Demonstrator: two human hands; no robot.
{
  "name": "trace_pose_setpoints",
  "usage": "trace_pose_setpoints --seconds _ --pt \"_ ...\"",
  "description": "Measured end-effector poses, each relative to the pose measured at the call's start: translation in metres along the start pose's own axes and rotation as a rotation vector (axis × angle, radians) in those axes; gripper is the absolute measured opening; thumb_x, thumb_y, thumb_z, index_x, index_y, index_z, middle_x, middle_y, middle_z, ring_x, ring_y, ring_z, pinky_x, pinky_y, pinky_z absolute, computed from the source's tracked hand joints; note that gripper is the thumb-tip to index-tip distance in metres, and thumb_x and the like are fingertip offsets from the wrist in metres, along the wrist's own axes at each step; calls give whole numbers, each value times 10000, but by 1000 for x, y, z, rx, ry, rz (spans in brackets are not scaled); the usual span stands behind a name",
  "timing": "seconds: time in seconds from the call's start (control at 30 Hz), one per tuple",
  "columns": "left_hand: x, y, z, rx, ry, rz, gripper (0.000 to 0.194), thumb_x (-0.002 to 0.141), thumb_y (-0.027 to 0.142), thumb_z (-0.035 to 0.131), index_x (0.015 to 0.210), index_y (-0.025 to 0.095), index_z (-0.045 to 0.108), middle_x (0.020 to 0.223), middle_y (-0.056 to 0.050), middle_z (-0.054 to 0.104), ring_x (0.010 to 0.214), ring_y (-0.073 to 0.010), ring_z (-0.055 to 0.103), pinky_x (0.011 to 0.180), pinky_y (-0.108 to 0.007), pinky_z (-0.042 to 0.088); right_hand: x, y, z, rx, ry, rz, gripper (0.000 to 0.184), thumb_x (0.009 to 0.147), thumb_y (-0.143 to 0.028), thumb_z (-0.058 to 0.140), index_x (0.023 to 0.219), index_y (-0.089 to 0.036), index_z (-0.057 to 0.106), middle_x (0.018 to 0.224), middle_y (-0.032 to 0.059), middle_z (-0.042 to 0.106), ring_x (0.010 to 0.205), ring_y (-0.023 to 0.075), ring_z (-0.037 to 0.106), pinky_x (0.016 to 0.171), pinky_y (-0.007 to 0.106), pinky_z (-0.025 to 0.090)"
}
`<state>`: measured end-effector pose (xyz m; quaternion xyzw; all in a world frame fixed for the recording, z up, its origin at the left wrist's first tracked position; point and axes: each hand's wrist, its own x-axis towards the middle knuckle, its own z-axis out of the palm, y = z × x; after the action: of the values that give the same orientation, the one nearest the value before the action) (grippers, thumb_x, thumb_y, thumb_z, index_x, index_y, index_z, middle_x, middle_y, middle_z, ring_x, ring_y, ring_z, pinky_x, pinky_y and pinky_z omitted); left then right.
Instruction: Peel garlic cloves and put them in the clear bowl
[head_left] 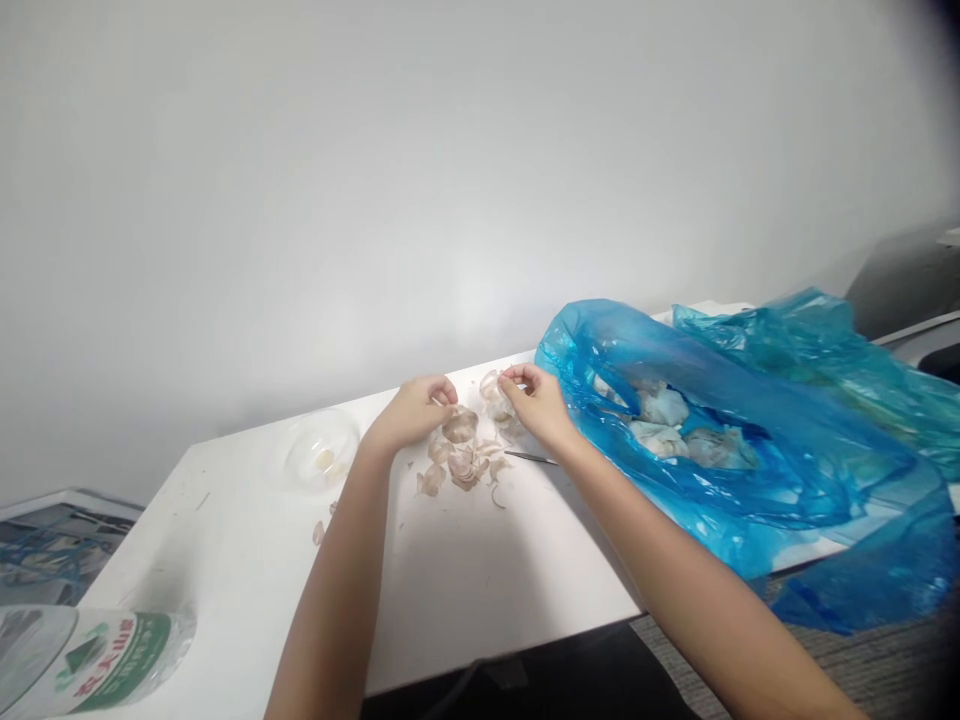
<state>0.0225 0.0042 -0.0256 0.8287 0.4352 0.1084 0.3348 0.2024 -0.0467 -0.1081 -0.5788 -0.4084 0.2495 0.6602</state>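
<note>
My left hand (411, 412) hangs curled just above a heap of papery garlic skins (459, 458), and its fingertips hide whatever may lie in them. My right hand (536, 400) is a short way to the right, with its fingers pinched on a pale garlic clove (492, 390). A small knife (529, 457) with a thin dark blade lies on the table just below my right hand. Several loose skins are scattered around the heap.
A clear plastic bowl (321, 450) holding a pale clove stands left of my hands. A blue plastic bag (720, 440) with whitish bulbs inside spreads to the right. A water bottle (82, 660) lies at bottom left. The white table (480, 610) ends against a wall.
</note>
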Motion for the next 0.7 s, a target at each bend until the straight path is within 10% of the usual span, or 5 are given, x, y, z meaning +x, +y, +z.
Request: trace_pose_setpoints --seconds 0.2,0.4,0.7 --pt "-1 -5 -2 75 -238 8 227 706 284 621 907 202 686 970 -38 696 846 -206 640 704 -277 466 -5 -3 -2 -103 2 -138 230 805 -396 578 821 -174 639 808 36 675 548 115 469 573 273 387" --pt "1 4 7 -11 -14 103 288 890 419 470 970 217 659 1027 -25 692 876 -185 623 762 -284 469 -11 -3 -1 -259 -133 -330 154 863 -312 579 938 -197 649 877 10 691 581 110 500 626 267 398" --pt "7 9 17 -54 139 152 235 861 359 513 794 191 663 917 -22 667 853 -171 593 751 -271 447 -13 -3 4 -74 -182 -227 199 830 -342 609 952 -190 650 866 14 670 543 97 444 555 252 357"
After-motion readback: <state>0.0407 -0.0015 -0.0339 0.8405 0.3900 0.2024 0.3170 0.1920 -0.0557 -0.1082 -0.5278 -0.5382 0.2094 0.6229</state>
